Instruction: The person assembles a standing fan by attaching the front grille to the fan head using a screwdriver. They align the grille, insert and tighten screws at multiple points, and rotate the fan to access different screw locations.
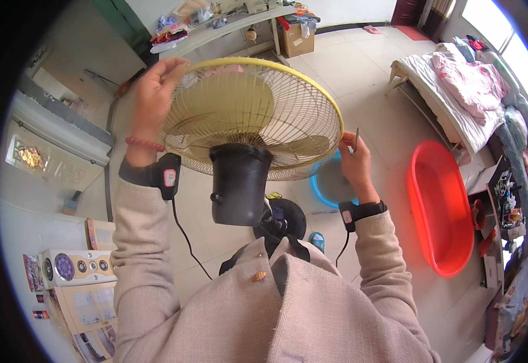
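A floor fan with a black motor housing [239, 187] stands right in front of me, its wire guard and yellow blades facing away. A yellow ring [300, 74] runs round the guard. My left hand [154, 100] is closed on the ring at its upper left, with the thumb and fingers at the edge. At the right edge, my right hand [357, 163] pinches a thin grey metal piece [356, 140] whose kind I cannot make out, its fingertips against the ring. Below the housing shows the round black base [291, 219].
Behind the fan's right side, a blue basin [324, 193] sits on the tiled floor. Farther right lies a long red tub [442, 212], near a bed [451, 115]. A table [230, 24] and cardboard box [297, 41] stand ahead. A cabinet [85, 302] is at left.
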The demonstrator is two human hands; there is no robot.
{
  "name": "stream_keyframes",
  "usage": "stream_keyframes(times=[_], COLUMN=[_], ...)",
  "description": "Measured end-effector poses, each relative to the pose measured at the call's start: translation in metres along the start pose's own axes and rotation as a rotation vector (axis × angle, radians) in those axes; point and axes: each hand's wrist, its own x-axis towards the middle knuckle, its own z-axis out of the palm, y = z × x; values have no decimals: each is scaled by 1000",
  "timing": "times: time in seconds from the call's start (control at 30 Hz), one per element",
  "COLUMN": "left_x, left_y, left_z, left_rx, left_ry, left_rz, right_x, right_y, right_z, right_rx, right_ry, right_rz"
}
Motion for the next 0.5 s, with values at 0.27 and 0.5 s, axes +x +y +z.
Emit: stream_keyframes(times=[0.27, 0.5], left_x=[0, -6], left_y=[-1, 2], left_z=[-1, -2], left_rx=[26, 24], left_ry=[25, 59], left_rz=[60, 56], right_x=[0, 5], right_y=[-18, -26], right_z=[2, 0], right_rx=[-87, -355], right_ry=[47, 0], right_rz=[-59, -142])
